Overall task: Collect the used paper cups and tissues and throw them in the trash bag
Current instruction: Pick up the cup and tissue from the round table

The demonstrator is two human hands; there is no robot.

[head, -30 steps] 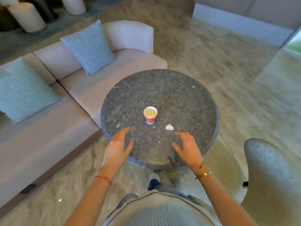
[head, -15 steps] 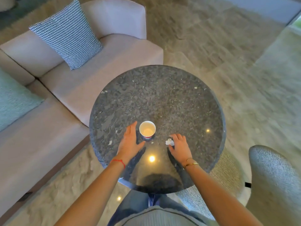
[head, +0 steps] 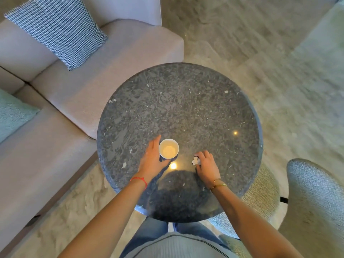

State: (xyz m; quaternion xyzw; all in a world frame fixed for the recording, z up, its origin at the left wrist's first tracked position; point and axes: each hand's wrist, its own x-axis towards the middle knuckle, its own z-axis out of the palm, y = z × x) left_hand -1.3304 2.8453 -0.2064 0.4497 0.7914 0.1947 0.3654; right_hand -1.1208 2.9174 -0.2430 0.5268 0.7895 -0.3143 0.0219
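A paper cup (head: 169, 148), white inside, stands upright on the round dark stone table (head: 186, 101), near its front. My left hand (head: 151, 161) lies against the cup's left side, fingers straight along it and thumb reaching round the near side. A small crumpled white tissue (head: 195, 161) lies just right of the cup. My right hand (head: 207, 165) has its fingers curled down onto the tissue and pinches it against the tabletop. No trash bag is in view.
A beige sofa (head: 93, 86) runs along the left, carrying a checked cushion (head: 57, 28) and a pale green cushion (head: 11, 114). A grey woven chair (head: 316, 198) stands at the right, close to the table's edge. Carpet covers the floor around.
I have leaned over the table. My left hand closed in until it touches the cup. My right hand's fingers curled onto the tissue.
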